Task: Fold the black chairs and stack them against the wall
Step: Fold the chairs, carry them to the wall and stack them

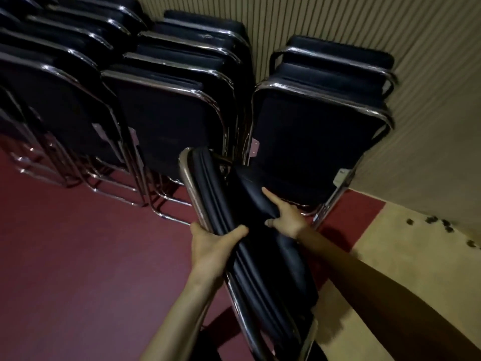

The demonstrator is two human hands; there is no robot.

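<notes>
In the upper left of the frame, a left stack of folded black chairs leans toward the ribbed wall, feet on the dark red floor. Just beside it stands a middle stack. In the lower centre, a folded chair is held edge-on and tilted, its top near the gap between the middle and right stacks. The left hand grips its chrome frame, thumb over the padding. The right hand holds the seat pad's edge, forefinger stretched along it. The right stack leans against the wall at upper right.
</notes>
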